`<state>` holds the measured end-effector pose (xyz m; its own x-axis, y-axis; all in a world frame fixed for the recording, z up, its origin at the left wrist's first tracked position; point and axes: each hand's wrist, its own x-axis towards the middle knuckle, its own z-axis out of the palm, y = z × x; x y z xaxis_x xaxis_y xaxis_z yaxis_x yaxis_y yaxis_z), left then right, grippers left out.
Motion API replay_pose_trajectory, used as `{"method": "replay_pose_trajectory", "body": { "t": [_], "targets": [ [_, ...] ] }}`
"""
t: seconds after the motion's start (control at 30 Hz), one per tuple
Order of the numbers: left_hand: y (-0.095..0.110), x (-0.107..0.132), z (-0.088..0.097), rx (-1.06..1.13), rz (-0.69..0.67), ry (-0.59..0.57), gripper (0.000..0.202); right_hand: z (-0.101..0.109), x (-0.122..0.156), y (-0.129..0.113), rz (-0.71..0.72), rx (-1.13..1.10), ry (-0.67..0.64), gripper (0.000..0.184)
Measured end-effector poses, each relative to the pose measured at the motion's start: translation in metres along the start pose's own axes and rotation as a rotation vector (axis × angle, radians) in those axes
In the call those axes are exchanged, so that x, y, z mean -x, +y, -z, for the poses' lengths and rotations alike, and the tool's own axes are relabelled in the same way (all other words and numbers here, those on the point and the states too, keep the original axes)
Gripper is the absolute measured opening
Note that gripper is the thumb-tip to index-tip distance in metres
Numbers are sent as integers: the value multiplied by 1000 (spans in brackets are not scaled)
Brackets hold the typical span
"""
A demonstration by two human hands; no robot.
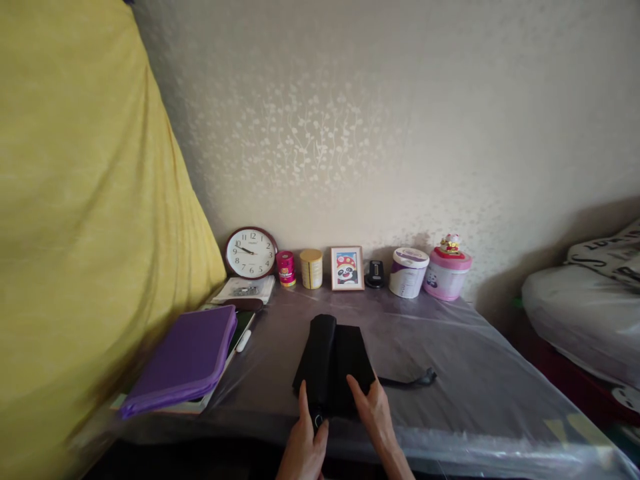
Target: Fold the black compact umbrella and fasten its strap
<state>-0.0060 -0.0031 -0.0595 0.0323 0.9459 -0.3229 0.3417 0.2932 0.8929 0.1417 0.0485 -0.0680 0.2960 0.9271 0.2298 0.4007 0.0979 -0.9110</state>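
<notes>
A black fabric item point(327, 367), partly rolled up, lies on the plastic-covered table in front of me; its exact kind I cannot make out. Its thick rolled part is on the left and a flatter flap is on the right. A dark strap point(410, 382) trails from its right side along the table. My left hand point(306, 437) holds the near end of the roll, thumb along its left side, close to a small round ring. At the flap's near right corner, my right hand point(374, 408) grips with the thumb on top and the other fingers mostly hidden.
A purple zip folder point(183, 357) lies on books at the left, beside a yellow curtain point(100, 200). Along the wall stand a clock point(251, 253), tins, a framed panda picture point(347, 268), a black hole punch-like object point(375, 273) and tubs. A bagged bundle point(580, 313) sits right.
</notes>
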Motion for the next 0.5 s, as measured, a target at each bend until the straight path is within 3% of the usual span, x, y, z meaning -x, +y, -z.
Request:
{"method": "replay_pose_trajectory", "body": {
  "t": [0.17,0.5],
  "targets": [
    [-8,-6,-1,-31,-107,83,74,-15,-3,-13,56,44,15,47],
    [-7,-6,2,-68,-117,53,76,-51,-4,-49,264,188,-225,38]
  ]
}}
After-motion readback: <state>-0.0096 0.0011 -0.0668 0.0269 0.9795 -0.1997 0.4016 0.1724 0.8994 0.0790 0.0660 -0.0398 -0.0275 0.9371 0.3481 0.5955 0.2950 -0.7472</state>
